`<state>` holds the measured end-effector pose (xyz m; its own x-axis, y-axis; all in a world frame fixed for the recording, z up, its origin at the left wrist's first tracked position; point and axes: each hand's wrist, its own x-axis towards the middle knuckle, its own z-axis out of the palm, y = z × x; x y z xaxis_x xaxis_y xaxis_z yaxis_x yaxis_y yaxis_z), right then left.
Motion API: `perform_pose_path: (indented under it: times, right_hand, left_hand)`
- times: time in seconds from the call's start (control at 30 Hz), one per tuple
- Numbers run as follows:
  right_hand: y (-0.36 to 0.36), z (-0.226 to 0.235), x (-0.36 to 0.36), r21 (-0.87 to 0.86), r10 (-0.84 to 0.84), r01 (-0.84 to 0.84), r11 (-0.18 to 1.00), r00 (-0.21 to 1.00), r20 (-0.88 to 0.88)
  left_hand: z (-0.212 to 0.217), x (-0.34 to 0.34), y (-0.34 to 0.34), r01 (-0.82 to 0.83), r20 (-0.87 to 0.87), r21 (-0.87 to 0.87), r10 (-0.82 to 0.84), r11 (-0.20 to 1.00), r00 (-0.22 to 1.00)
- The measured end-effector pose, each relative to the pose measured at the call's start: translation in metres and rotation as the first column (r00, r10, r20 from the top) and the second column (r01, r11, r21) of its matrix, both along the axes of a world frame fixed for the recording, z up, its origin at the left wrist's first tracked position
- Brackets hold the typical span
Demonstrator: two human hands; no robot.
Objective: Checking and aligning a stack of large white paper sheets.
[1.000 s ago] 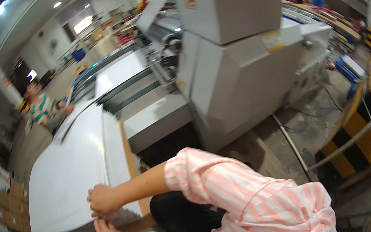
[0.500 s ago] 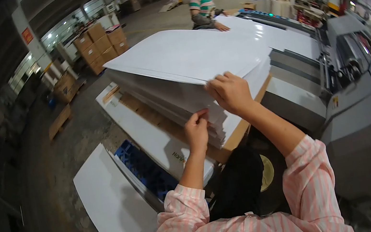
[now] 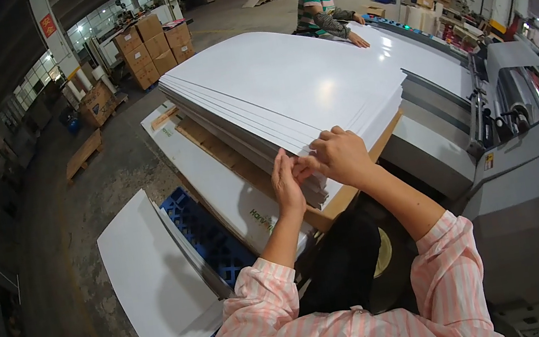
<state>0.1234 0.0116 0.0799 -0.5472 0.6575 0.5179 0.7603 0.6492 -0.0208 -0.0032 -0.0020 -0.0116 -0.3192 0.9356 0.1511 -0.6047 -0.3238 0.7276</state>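
Note:
A tall stack of large glossy white sheets (image 3: 284,81) lies before me, its near left edge fanned into thin steps. At the near corner my right hand (image 3: 342,158) is closed, its fingers curled over the sheets. Close beside it, my left hand (image 3: 288,185) stands upright against the stack's edge, fingers stretched out and holding nothing I can see. The two hands nearly meet, with their fingertips partly hidden by each other. Under the stack is a brown board (image 3: 387,133).
A grey machine (image 3: 520,213) stands at the right. To the left, more white sheets (image 3: 153,279) lie on a blue plastic pallet (image 3: 197,222). A long white panel (image 3: 235,198) runs beside the stack. Across it, a person (image 3: 322,8) rests a hand on the sheets. Cartons (image 3: 148,50) stand behind.
The raised near edge of the upper sheets has come down onto the stack. My right hand has lowered with it, and my left fingers have straightened upward. The other person's hands stay on the sheets.

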Motion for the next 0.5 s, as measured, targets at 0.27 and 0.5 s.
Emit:
perform_pose_path:
  times: [0.27,0.5]
  right_hand:
    - [0.014,0.006,0.003,-0.428,-0.045,-0.052,0.902,0.976,-0.215]
    - [0.016,0.007,0.003,-0.316,-0.138,0.098,0.944,0.985,-0.105]
  left_hand:
    - [0.003,0.001,0.001,0.064,-0.066,-0.034,-0.066,0.997,0.996]
    - [0.014,0.000,-0.001,0.057,-0.059,-0.095,-0.062,0.994,0.996]
